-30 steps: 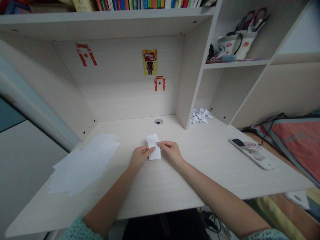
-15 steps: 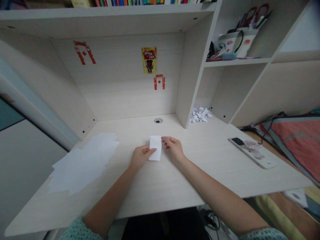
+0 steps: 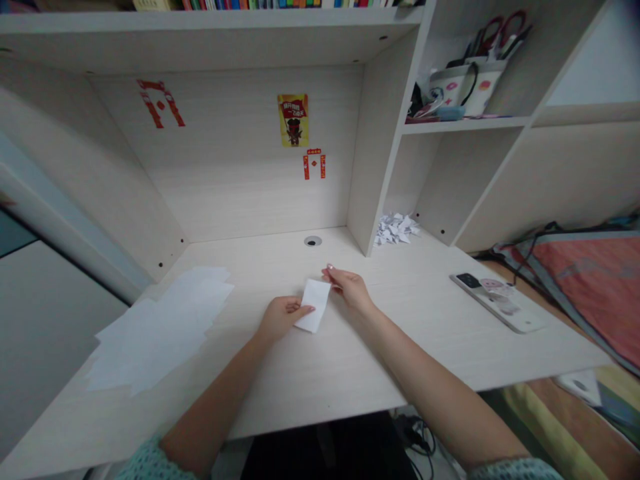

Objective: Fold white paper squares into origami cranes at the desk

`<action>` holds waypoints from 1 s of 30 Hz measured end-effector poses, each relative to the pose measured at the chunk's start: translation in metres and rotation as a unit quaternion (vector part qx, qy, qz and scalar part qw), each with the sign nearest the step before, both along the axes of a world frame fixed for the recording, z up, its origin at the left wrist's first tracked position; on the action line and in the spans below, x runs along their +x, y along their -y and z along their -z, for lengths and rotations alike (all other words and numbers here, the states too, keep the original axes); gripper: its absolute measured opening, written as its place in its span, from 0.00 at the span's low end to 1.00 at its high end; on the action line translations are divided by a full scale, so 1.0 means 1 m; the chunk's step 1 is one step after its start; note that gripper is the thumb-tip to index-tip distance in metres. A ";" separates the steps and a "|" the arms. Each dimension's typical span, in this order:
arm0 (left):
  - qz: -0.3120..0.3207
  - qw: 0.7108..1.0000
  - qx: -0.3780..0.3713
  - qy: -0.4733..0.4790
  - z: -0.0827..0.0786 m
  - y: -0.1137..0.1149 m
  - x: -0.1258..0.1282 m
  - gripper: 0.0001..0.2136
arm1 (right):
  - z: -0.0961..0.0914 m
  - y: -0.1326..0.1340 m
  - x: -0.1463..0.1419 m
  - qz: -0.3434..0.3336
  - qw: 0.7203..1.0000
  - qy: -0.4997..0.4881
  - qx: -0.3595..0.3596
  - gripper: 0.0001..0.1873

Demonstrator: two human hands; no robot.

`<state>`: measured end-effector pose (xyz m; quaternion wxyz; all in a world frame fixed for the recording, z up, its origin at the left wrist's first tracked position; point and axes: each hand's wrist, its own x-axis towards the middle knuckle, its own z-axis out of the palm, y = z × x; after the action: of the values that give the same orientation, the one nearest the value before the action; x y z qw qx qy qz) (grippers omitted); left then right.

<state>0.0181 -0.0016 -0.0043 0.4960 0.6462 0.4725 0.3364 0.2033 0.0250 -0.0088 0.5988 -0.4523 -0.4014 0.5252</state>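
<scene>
A small folded white sheet of paper is held slightly tilted above the desk. My left hand is closed on its left side, the thumb lying across the front. Beside the paper's upper right corner is my right hand. Its thumb and index finger are pinched together just above that corner. Whether anything small is between those fingertips is too fine to tell. Several loose white sheets lie overlapping on the desk to the left of my hands.
Torn paper scraps are heaped in the right cubby. A phone lies on the right of the desk. Cups with scissors and pens stand on the shelf above. A vertical panel divides the cubbies.
The folded paper has tilted, its top leaning right, and come slightly nearer. My right fingertips have risen a little from beside its corner to above it. The view has shifted slightly.
</scene>
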 end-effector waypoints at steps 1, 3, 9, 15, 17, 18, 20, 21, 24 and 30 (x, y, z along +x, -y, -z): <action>0.002 1.000 0.001 -0.005 -0.001 0.001 0.001 0.12 | -0.003 -0.003 0.007 0.036 0.999 -0.009 0.000 0.21; -0.011 1.000 0.005 0.000 -0.003 0.002 0.002 0.12 | -0.007 -0.007 0.017 0.100 0.995 0.005 0.018 0.22; -0.068 0.997 0.010 0.042 -0.010 -0.001 0.003 0.13 | -0.008 0.003 0.001 -0.040 0.996 0.073 0.028 0.21; -0.048 0.997 0.014 0.057 -0.002 -0.002 0.003 0.14 | 0.002 0.009 -0.018 -0.044 0.993 0.092 0.053 0.17; -0.046 0.997 0.016 0.058 0.000 -0.002 0.003 0.14 | 0.005 0.009 -0.018 -0.026 0.994 0.088 0.058 0.17; -0.043 0.997 0.015 0.061 0.000 -0.002 0.003 0.14 | 0.005 0.009 -0.018 -0.025 0.994 0.089 0.061 0.17; -0.035 0.997 0.009 0.067 -0.001 -0.002 0.004 0.14 | 0.005 0.009 -0.019 -0.029 0.993 0.090 0.065 0.17; -0.031 0.997 0.008 0.067 -0.002 -0.002 0.004 0.14 | 0.005 0.010 -0.019 -0.032 0.993 0.088 0.067 0.17; -0.036 0.997 0.024 0.056 -0.004 -0.003 0.002 0.15 | 0.004 0.011 -0.021 -0.040 0.993 0.082 0.070 0.16; -0.050 0.997 0.038 0.036 0.000 -0.005 0.000 0.17 | 0.004 0.011 -0.022 -0.042 0.994 0.081 0.064 0.16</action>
<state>0.0179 0.0039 -0.0045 0.4701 0.6280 0.4726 0.4016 0.1812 0.0138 -0.0128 0.5697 -0.4364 -0.5002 0.4846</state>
